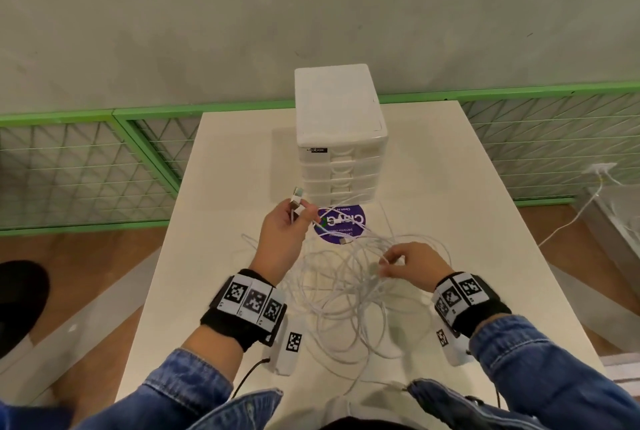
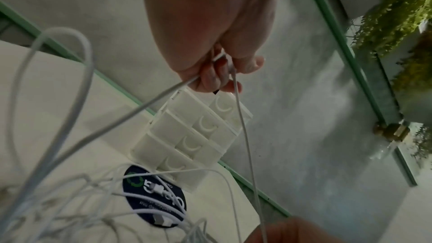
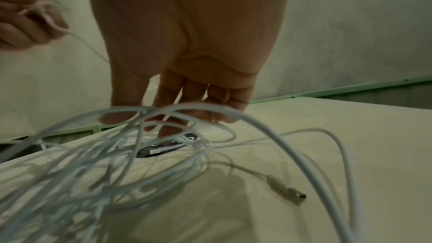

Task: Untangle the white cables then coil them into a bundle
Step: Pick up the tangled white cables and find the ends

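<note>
A loose tangle of white cables (image 1: 346,294) lies on the cream table (image 1: 467,221) in front of me. My left hand (image 1: 296,215) is raised over the tangle's far left side. Its curled fingers grip two cable ends, and the USB plugs (image 1: 298,197) stick up above them. In the left wrist view the strands (image 2: 243,123) hang from the left hand (image 2: 222,71) down to the pile. My right hand (image 1: 388,265) pinches a few strands at the top of the tangle. In the right wrist view its fingers (image 3: 177,123) reach down among the loops (image 3: 140,154); a free USB plug (image 3: 288,190) lies on the table.
A white four-drawer box (image 1: 341,138) stands at the table's far middle, with a round purple sticker (image 1: 356,220) just in front of it. A green wire fence (image 1: 86,166) runs behind the table. Another white cable (image 1: 571,218) trails across the floor on the right.
</note>
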`<state>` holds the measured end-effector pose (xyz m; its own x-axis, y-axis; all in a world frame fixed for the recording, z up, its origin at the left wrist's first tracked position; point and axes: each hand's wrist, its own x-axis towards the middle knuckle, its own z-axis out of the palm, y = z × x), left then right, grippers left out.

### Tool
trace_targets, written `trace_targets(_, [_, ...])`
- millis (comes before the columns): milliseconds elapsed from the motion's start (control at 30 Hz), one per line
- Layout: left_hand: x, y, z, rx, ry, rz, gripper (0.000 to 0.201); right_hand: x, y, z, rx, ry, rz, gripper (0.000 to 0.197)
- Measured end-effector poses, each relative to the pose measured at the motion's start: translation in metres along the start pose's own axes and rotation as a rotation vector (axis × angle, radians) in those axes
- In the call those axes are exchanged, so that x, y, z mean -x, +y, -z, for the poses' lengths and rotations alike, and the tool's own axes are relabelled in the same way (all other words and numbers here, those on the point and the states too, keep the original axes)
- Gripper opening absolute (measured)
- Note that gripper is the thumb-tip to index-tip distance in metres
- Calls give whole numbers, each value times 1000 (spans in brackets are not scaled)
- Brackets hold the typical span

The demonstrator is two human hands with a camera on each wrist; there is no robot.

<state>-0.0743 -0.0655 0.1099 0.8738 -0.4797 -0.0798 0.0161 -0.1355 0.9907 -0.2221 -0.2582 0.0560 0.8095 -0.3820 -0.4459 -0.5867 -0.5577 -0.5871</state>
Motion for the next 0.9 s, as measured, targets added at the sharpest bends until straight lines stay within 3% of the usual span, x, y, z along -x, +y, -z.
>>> trace_targets(100, [-3, -10, 2, -16, 15, 52, 24, -2, 3, 5, -10, -112, 14, 19])
trace_targets(267, [1, -20, -5, -102, -79, 111, 24, -21, -31, 26, -111, 143, 107, 35])
trace_targets(333, [2, -20, -8, -40, -66, 126, 25, -40, -42, 22, 54, 153, 113, 37])
trace_targets(467, [0, -14, -9, -30, -54, 117, 32, -73, -41, 0, 441, -45, 68, 32])
trace_targets(567, [2, -12, -7, -85, -81, 72, 35, -81, -36, -11, 571, -62, 44, 31])
trace_targets(667, [1, -12, -6, 10, -95, 81, 39, -85, -35, -19, 656, -59, 53, 27])
trace_targets(800, [3, -9, -7, 138, -162, 106, 39, -84, -27, -21, 636, -33, 6, 26])
trace_targets(900, [6, -7, -11, 140, -179, 136, 40, -77, -24, -13, 390, 52, 1, 17])
